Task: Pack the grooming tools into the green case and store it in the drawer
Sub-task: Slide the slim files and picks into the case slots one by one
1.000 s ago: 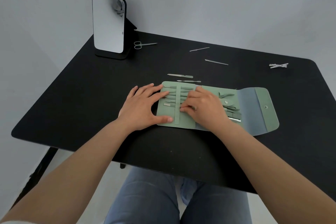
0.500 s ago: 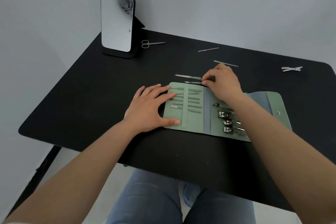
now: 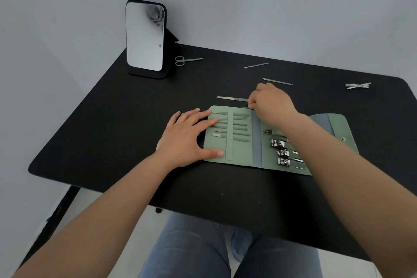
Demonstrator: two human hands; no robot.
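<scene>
Green case (image 3: pixel 241 153): lies opened flat on the black surface (image 3: pixel 112 133), near its middle — flap with a snap out at 3 o'clock.
Case left panel: slim green-handled tools tucked under a vertical strap.
Case right panel: three metal nail clippers (image 3: pixel 282 152) in a column, a small dark-tipped tool above them; the right forearm hides part of this panel.
Left hand (image 3: pixel 187 140): grip open, fingers straight and spread, pressing flat on the case's left edge, thumb along its near corner.
Right hand (image 3: pixel 272 101): at the case's far edge, at 12 o'clock from the centre fold; fingers curled, seemingly pinching the end of a thin tool, though what exactly the grip has I cannot tell.
Nail file (image 3: pixel 231 98): on the surface just beyond the case's far edge, its right end meeting the right hand.
Loose tools at 12 to 1 o'clock: one thin metal tool (image 3: pixel 256 65) far back, another (image 3: pixel 278 81) just past the right knuckles.
Scissors (image 3: pixel 187 60): at 11 o'clock, beside the mirror (image 3: pixel 144 37), which stands upright.
Crossed metal pieces (image 3: pixel 358 85): at 2 o'clock, well apart from the case — too small to name.
</scene>
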